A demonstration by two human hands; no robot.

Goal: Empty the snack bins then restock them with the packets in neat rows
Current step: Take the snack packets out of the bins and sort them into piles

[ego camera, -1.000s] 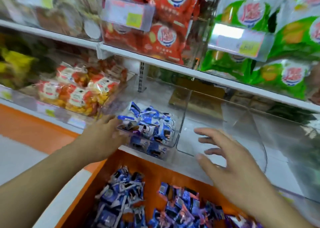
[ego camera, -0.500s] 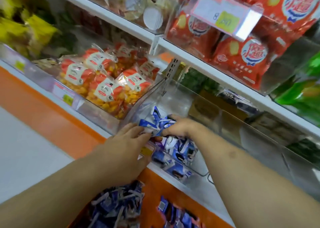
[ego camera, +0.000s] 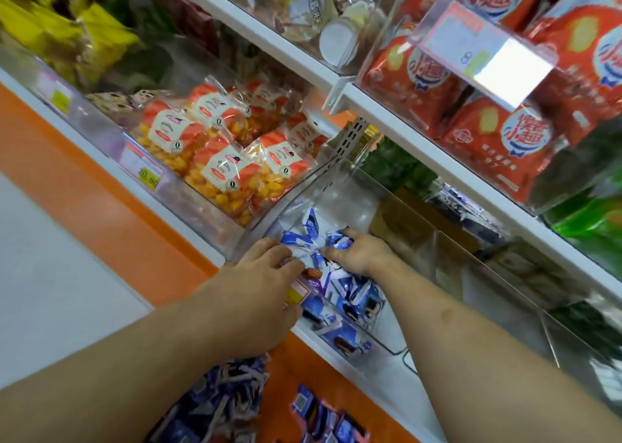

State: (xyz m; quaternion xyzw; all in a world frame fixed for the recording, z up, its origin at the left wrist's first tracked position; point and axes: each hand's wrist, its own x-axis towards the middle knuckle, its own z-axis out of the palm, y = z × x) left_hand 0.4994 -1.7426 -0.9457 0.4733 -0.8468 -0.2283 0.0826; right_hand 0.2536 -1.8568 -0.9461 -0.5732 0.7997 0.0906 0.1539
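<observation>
clear plastic snack bin (ego camera: 340, 187), lower white shelf (ego camera: 336, 336): i see its front lip open toward me and free room behind the packets up to the back wall. clear divider (ego camera: 471, 251) on its right; the next compartment there looks mostly bare.
small blue-and-white snack packets (ego camera: 350, 294): one heap at the bin's front, too jumbled for me to count. more of the same in two loose heaps (ego camera: 218, 395) low in view, against the orange panel (ego camera: 101, 207).
left hand (ego camera: 255, 301): at the bin's front lip, fingers bent onto the heap's near edge; i cannot tell whether it grips a packet.
right hand (ego camera: 358, 252): inside the bin, fingers curled round a bunch of packets on top of the heap.
orange-and-yellow sweet bags (ego camera: 222, 163): neighbouring bin to the left, about six visible.
red crisp bags (ego camera: 498, 139): upper shelf.
</observation>
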